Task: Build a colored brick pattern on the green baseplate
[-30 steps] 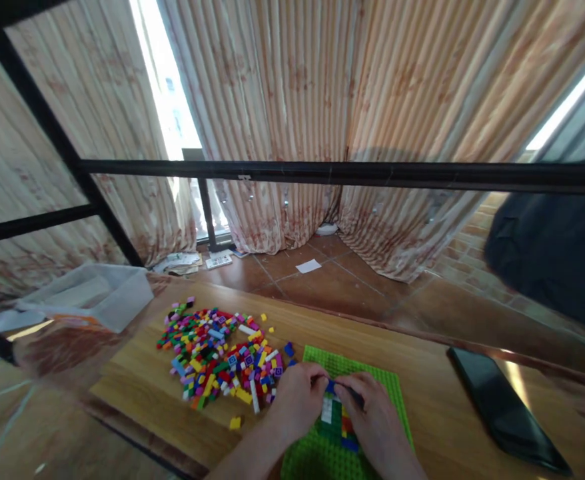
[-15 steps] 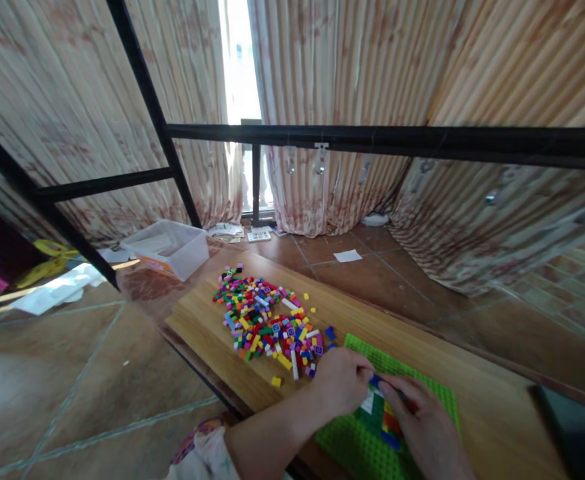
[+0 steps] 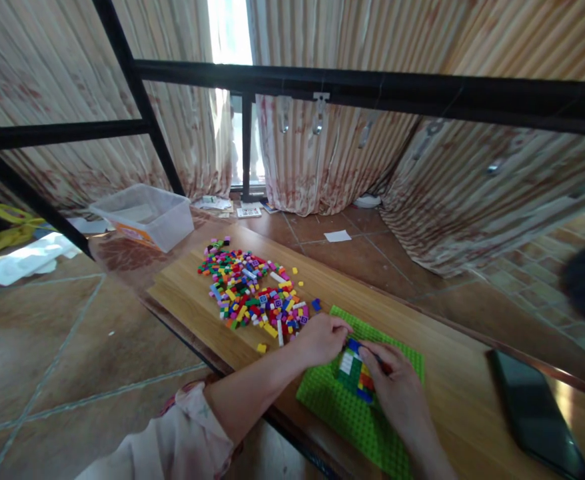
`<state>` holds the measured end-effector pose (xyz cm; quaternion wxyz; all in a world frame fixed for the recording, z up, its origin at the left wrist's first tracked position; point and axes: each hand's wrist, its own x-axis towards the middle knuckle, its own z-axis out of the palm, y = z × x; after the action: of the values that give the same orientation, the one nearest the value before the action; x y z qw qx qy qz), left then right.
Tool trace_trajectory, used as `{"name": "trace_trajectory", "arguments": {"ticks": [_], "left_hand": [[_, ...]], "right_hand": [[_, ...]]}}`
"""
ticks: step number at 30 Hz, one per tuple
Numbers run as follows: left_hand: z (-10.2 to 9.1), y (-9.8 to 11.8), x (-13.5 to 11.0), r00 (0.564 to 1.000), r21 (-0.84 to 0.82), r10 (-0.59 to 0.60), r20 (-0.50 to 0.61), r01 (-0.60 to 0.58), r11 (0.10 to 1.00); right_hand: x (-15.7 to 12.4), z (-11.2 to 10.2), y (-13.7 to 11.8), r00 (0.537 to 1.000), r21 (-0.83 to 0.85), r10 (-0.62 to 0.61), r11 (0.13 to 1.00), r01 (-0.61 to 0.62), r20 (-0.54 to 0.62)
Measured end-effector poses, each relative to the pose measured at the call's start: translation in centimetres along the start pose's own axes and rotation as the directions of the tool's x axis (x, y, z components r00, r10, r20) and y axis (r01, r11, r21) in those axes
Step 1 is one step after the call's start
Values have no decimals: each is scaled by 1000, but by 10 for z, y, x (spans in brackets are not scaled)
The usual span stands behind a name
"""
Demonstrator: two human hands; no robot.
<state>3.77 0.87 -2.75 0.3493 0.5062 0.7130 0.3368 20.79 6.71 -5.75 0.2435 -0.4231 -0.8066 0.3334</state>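
Observation:
A green baseplate [image 3: 352,417] lies on the wooden table [image 3: 192,300], with a small patch of white, green, yellow, red and blue bricks [image 3: 353,371] built on it. My left hand [image 3: 321,337] rests at the plate's left edge, fingers curled. My right hand [image 3: 395,383] lies over the plate's middle, fingers bent. Fingertips of both hands meet on a blue brick [image 3: 353,345] at the top of the built patch. A heap of several loose coloured bricks [image 3: 250,299] spreads on the table left of my left hand.
A clear plastic box [image 3: 142,215] stands at the table's far left corner. A dark phone [image 3: 535,413] lies on the table at the right. Black metal bars [image 3: 372,87] cross in front of striped curtains. Papers lie on the tiled floor.
The camera has swung left and down, so the table sits further right in view. Both hands stay together on the blue brick on the plate.

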Motion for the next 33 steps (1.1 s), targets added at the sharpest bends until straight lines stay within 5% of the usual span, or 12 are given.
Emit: {"name": "trace_trajectory", "arguments": {"ticks": [33], "left_hand": [[1, 16, -6, 999, 223, -20, -46, 30, 974]], "right_hand": [[0, -3, 1, 998, -117, -57, 992, 55, -18]]}}
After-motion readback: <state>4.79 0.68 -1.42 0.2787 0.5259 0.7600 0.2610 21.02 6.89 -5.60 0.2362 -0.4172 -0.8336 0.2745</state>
